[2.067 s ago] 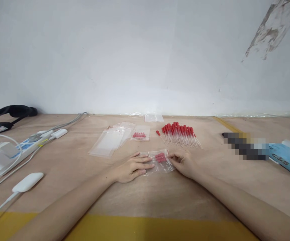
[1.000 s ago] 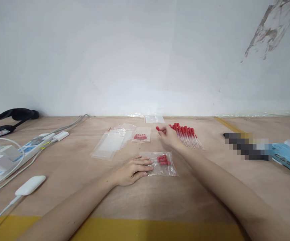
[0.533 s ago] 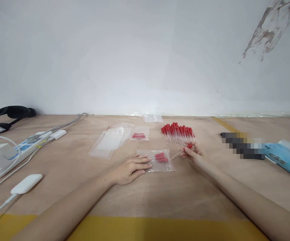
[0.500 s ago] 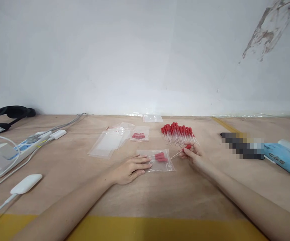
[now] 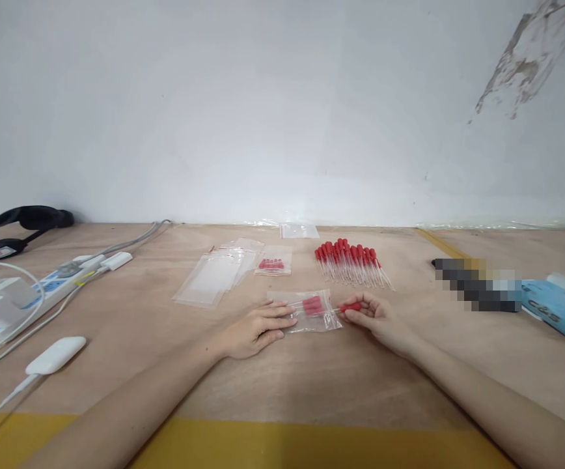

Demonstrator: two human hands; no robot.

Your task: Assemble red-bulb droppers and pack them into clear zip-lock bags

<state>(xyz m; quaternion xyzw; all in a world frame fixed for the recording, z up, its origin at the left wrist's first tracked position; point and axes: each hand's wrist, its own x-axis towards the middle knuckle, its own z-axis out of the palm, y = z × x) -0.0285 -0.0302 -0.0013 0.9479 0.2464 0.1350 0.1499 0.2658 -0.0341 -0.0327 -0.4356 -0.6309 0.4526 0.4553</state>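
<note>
"One wide table (image 5: 273, 384); what lies on it, biggest first?"

"Toward the back, right of centre, a heap of red-topped droppers (image 5: 351, 264). Nearer, a clear bag (image 5: 306, 324) lies flat between the hands, with packed droppers (image 5: 312, 305) inside, red ends toward its right."

"And the hands?"

"The left hand (image 5: 258, 331) is laid open, palm down, on the bag's left end. The right hand (image 5: 373, 320) pinches a single dropper (image 5: 353, 307) by its red end, its stem (image 5: 336, 311) pointing left at the bag's right end. Whether the tip is inside, I can't tell."

"How would you do this step well?"

"It looks like sliding the dropper in. I'd keep the left hand's weight on the bag, hold the dropper low and level, and feed it straight between the plastic layers. Pinch lightly; if it snags, back off, as the plastic could crease."

"What's different from half a second ago?"

"The right hand has moved left, closer to the bag, and the dropper lies flatter, where it slanted before. The left hand has barely shifted."
</note>
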